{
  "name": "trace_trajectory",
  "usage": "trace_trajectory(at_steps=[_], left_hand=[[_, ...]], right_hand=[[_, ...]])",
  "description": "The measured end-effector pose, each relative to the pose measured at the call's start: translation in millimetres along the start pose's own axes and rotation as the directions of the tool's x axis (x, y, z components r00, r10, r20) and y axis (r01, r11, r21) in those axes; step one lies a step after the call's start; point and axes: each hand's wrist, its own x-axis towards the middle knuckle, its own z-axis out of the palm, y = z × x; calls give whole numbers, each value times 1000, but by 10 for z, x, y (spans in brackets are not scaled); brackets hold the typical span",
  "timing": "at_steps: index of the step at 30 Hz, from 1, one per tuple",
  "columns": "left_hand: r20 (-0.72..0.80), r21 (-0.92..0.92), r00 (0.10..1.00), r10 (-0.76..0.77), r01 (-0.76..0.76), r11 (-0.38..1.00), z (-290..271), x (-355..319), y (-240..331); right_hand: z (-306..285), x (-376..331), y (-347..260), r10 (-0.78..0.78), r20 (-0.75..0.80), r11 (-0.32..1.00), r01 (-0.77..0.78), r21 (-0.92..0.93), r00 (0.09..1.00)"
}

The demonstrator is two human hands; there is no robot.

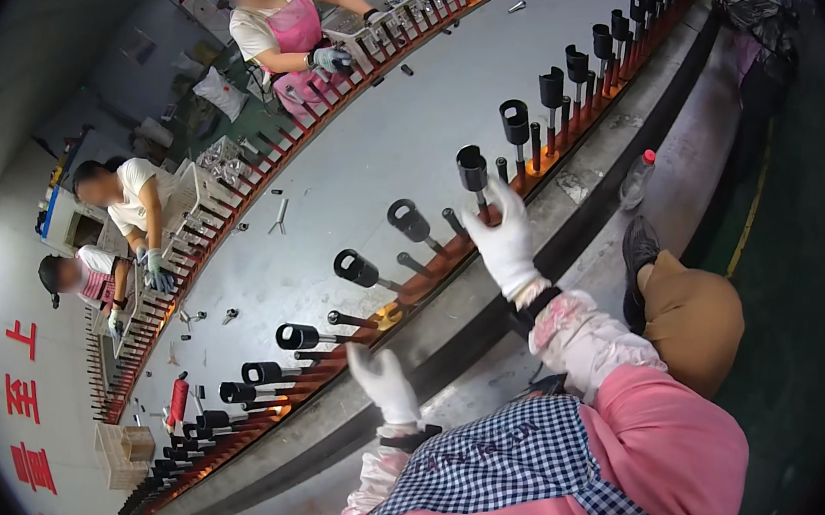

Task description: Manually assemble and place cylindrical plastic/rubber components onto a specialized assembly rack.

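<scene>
My right hand (502,245), in a white glove, reaches to the row of upright pegs. Its thumb and forefinger are apart on either side of the stem beneath a black cup-shaped part (472,167); whether they touch it I cannot tell. My left hand (385,385), also white-gloved, is nearer the row's lower left, fingers apart and nothing seen in them. Close to its fingertips are a bare dark peg (351,320) and another black cup-shaped part (298,337) on a metal stem, leaning left in this view.
The pegs stand on a curved orange-brown rail (407,307) edging a grey table (342,165). Loose metal parts and a red spool (178,401) lie on it. Three people work across it beside white baskets (203,197). A red-capped bottle (637,181) stands at right.
</scene>
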Motion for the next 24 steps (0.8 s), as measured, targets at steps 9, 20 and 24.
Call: trace_trajectory(at_steps=[9,20,24], left_hand=[[172,-242,935,312,-267,933,963,443,1146],[32,-185,998,59,-52,981,532,239,272],[350,-171,930,111,-53,984,669,-105,296]], right_hand=[[562,125,-286,195,337,914,-295,279,921],[120,243,129,163,-110,980,-148,137,980],[362,775,-240,133,95,961,-152,232,986]])
